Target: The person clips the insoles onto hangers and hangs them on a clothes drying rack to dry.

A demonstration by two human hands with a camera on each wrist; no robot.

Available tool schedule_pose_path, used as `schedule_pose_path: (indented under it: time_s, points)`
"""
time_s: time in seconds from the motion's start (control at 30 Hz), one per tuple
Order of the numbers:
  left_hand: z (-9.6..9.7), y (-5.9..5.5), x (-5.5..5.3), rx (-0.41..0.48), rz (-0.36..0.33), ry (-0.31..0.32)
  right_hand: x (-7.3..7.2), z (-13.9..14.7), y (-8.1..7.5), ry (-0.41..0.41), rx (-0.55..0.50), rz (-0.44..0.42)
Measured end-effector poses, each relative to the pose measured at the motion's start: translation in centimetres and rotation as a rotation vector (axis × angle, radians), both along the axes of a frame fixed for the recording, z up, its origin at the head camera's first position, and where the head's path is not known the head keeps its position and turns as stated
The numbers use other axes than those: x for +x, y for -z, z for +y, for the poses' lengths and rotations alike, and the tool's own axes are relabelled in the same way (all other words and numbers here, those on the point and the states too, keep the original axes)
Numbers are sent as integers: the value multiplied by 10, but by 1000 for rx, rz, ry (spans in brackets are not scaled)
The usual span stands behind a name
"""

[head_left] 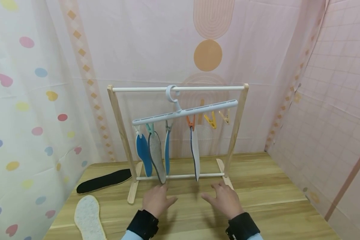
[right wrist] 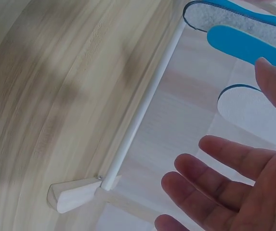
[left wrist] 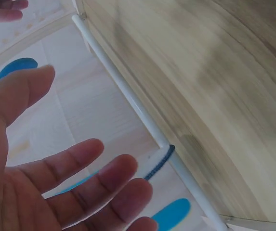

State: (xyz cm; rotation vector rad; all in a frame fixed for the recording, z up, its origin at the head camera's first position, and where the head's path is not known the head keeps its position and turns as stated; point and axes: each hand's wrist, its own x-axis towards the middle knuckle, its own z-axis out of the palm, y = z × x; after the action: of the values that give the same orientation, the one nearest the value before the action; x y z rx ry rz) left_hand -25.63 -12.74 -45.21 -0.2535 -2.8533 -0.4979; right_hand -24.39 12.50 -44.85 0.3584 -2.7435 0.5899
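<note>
Four insoles hang clipped from a tilted hanger over the wood-grain table — pink and dotted curtains behind and beside; left hand and right hand hover nearby, fingers loosely spread.

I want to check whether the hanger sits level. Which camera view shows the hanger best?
The head view: it shows the whole hanger hooked over the top rail, tilted, its left end in the picture lower. Neither wrist view shows the hanger; beyond the hand, they catch insole ends and the lower bar.
</note>
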Motion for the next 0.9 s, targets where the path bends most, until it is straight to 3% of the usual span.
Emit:
schedule_pose_path:
  time_s: [0.2,0.43,0.9]
  points:
    - [-12,2,2,-11,-102,-31,3,2,-1,0,22,-2]
    - [-26,4,5,3,-121,-43,3,6,1,9,26,-61]
    - [-61,14,9,17,-195,-133,4,6,4,19,54,-107]
